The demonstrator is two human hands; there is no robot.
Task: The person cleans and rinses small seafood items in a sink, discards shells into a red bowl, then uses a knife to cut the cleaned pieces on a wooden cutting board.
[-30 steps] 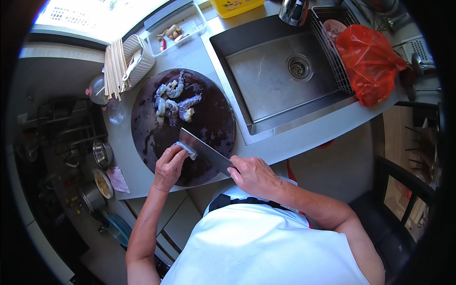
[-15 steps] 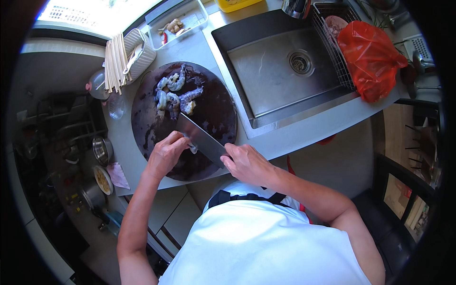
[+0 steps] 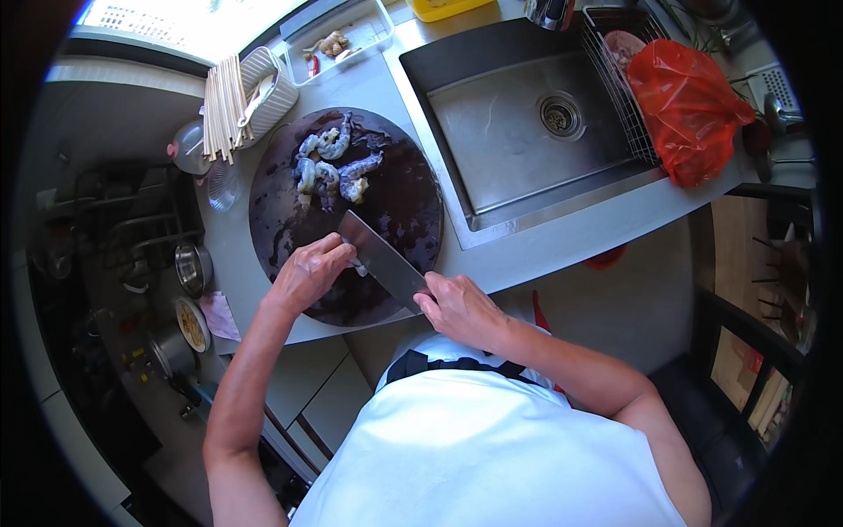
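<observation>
On a round dark cutting board (image 3: 399,176) lie several raw, grey-blue peeled shrimp (image 3: 327,176), bunched toward its far side. My right hand (image 3: 465,309) is wrapped round the handle of a cleaver (image 3: 383,263), whose broad blade slants over the near part of the board. Beside the blade, my left hand (image 3: 314,266) has its fingers pinched on a small pale shrimp (image 3: 359,267), mostly covered by the fingertips. The blade's lower edge and its exact contact with that shrimp are hidden.
Right of the board is a steel sink (image 3: 492,140) with a wire rack (image 3: 619,88) and a red plastic bag (image 3: 689,114). A clear tray (image 3: 373,39) holding ginger and a red chili stands behind. Chopsticks (image 3: 224,110) and a white basket (image 3: 274,97) sit far left.
The whole view has shifted slightly, with the board appearing a little farther right and up. Both hands keep their grips; the cleaver stays beside the left fingers.
</observation>
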